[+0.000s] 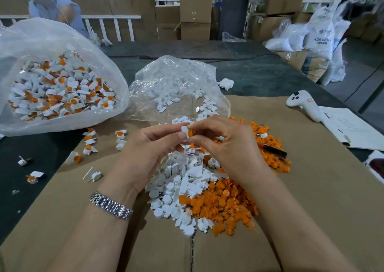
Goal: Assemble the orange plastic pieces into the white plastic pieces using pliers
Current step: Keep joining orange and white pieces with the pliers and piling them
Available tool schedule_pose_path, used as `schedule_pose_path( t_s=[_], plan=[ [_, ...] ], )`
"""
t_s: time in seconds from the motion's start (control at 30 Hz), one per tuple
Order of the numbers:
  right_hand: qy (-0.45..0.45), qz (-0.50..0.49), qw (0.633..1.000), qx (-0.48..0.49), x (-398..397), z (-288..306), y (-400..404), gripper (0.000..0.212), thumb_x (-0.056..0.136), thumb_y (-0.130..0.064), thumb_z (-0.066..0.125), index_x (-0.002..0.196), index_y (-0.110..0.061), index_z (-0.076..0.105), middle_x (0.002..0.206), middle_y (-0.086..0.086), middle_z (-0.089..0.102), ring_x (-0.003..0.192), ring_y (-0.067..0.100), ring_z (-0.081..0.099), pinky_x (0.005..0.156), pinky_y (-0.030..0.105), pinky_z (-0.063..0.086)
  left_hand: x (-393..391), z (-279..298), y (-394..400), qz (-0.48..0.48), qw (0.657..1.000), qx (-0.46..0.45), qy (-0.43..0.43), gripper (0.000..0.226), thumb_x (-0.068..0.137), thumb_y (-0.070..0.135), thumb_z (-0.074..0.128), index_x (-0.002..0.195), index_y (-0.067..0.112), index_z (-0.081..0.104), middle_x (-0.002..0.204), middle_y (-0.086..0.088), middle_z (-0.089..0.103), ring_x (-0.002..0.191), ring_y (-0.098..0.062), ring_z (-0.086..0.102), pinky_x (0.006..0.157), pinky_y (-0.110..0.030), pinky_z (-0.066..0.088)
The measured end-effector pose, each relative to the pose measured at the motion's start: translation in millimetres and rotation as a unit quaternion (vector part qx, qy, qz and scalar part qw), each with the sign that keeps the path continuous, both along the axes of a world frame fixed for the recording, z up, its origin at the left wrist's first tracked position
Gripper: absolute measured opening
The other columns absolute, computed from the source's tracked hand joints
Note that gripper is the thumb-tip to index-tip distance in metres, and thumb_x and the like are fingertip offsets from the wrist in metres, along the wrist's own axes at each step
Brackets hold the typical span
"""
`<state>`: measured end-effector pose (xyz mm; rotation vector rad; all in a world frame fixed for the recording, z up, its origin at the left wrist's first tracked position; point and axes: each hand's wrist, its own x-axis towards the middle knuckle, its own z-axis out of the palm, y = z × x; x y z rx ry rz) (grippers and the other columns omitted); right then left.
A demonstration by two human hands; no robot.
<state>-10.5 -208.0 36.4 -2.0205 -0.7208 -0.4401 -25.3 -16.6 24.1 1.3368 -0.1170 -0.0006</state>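
Note:
My left hand (149, 149) pinches a small white plastic piece (184, 130) between thumb and fingers, held above the table's middle. My right hand (224, 147) pinches an orange piece (190, 133) and holds it against the white one. Below my hands lies a heap of loose white pieces (182, 186), and to its right a heap of loose orange pieces (232, 201). A dark tool handle (275, 151), perhaps the pliers, lies half buried in the orange heap at the right.
A big clear bag of assembled white-and-orange parts (60, 88) stands at the left. A smaller clear bag of white pieces (178, 88) lies behind my hands. Several assembled parts (89, 142) are scattered left. A white controller (305, 105) and papers (353, 128) lie right on the cardboard (311, 188).

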Motion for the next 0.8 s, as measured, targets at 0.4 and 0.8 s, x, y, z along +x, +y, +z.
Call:
schedule_pose_path(
  t_s=[0.4, 0.8],
  plan=[
    [-0.001, -0.004, 1.0, -0.002, 3, -5, 5, 0.017, 0.085, -0.015, 0.079, 0.102, -0.013, 0.076, 0.088, -0.005, 0.071, 0.08, 0.008, 0.066, 0.075, 0.026, 0.056, 2, 0, -4, 0.026, 0.997, -0.058, 0.047, 0.016, 0.06, 0.006, 0.085, 0.074, 0.009, 0.078, 0.081, -0.013, 0.075, 0.075, -0.022, 0.075, 0.069, -0.024, 0.06],
    [0.181, -0.246, 0.907, -0.29, 21, -3, -39, 0.059, 0.084, -0.064, 0.065, 0.126, -0.024, 0.059, 0.124, 0.0, 0.058, 0.115, 0.021, 0.055, 0.098, 0.045, 0.047, 1, 2, -3, 0.078, 0.992, -0.063, 0.082, 0.017, 0.054, 0.015, 0.088, 0.07, 0.016, 0.082, 0.092, -0.016, 0.079, 0.079, -0.026, 0.078, 0.06, -0.021, 0.059]
  ],
)
